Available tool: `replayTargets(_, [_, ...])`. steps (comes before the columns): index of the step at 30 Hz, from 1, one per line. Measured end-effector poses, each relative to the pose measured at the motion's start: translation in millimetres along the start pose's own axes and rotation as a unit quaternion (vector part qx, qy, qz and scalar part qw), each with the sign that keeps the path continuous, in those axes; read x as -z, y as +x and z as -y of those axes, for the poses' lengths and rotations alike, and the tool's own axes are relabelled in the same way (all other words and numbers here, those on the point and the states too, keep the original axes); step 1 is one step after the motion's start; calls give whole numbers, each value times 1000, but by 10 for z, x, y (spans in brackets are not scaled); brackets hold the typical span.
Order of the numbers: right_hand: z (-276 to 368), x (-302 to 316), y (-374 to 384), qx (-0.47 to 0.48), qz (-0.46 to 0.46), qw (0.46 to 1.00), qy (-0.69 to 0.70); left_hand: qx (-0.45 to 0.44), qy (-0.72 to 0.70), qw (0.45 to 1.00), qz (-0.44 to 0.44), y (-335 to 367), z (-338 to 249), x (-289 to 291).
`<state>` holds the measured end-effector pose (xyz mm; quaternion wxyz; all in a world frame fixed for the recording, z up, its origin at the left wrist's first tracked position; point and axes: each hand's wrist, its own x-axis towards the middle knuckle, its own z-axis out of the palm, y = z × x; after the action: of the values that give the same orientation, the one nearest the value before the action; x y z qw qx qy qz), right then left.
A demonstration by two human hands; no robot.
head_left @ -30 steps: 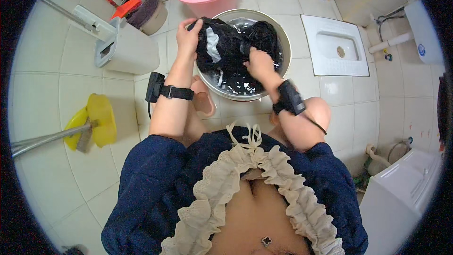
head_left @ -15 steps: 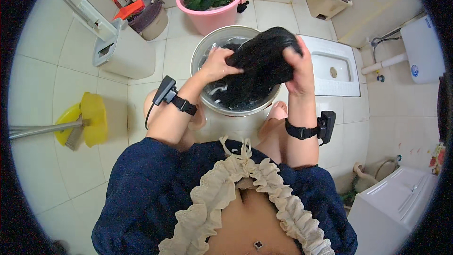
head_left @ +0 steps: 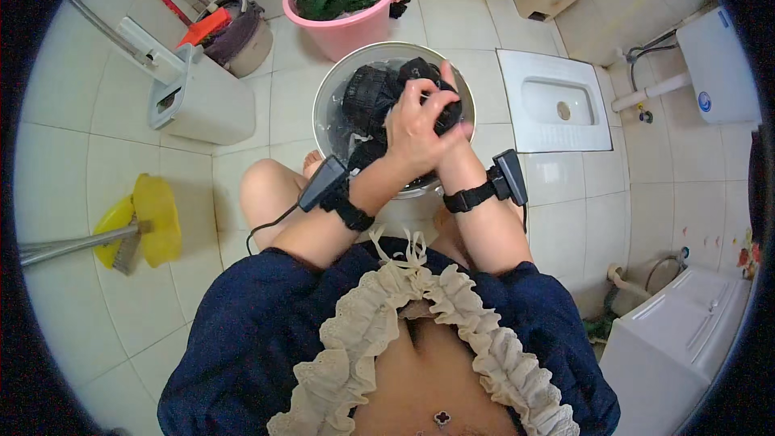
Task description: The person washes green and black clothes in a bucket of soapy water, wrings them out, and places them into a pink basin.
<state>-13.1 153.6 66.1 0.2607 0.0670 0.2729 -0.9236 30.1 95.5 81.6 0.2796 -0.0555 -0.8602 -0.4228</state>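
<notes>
A round metal basin [head_left: 320, 134] holds water and dark cloth between my feet. Over its right side, my left hand [head_left: 412, 131] has its fingers curled over a bunched black garment [head_left: 418, 70]. My right hand [head_left: 458, 157] is pressed against the same bundle from the right, largely covered by the left hand, so most of its fingers are hidden. More black cloth [head_left: 370, 101] with a ribbed look lies in the basin left of my hands. Whether it is one piece with the held garment I cannot tell.
Behind the basin stands a pink tub [head_left: 343, 32] heaped with clothes. A squat toilet [head_left: 557, 105] is set in the floor at right. To the left are a white bin [head_left: 210, 101], a mop bucket [head_left: 242, 44] and a yellow dustpan [head_left: 157, 222]. A white cabinet [head_left: 670, 339] stands lower right.
The black garment, held spread and raised between both hands before, is now lower and bunched up. My right hand moved left and down, and my left hand shifted right, bringing them together.
</notes>
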Motion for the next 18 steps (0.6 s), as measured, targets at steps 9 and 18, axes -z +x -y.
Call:
replayTargets(9, [-299, 318, 267, -20, -211, 974, -75, 20, 26, 999, -36, 130, 698, -216])
replayTargets(18, [-18, 202, 116, 75, -128, 847, -511, 267, 19, 964, -13, -84, 1476, 287])
